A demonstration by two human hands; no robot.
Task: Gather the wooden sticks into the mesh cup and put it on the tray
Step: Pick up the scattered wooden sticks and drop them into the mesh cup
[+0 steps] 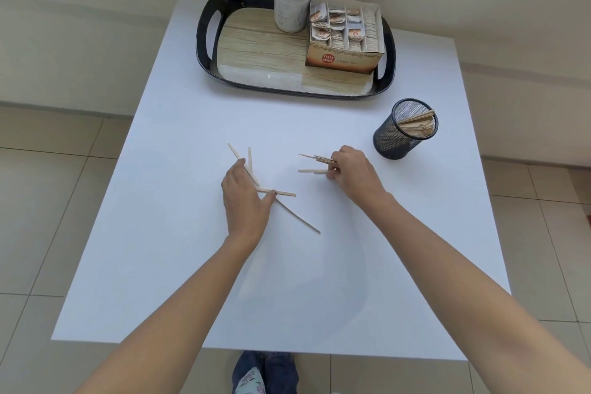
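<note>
Several wooden sticks lie loose on the white table near its middle. My left hand lies flat over some of them, fingers straight and touching the sticks. My right hand pinches a small bundle of sticks just above the table, with one more stick lying under its fingertips. The black mesh cup stands upright to the right of that hand and holds several sticks. The black-rimmed tray with a wood-pattern floor sits at the table's far side.
On the tray stand a white lidded canister and an open box of tea bags, both at its right half. Tiled floor surrounds the table, and a wall lies just behind the tray.
</note>
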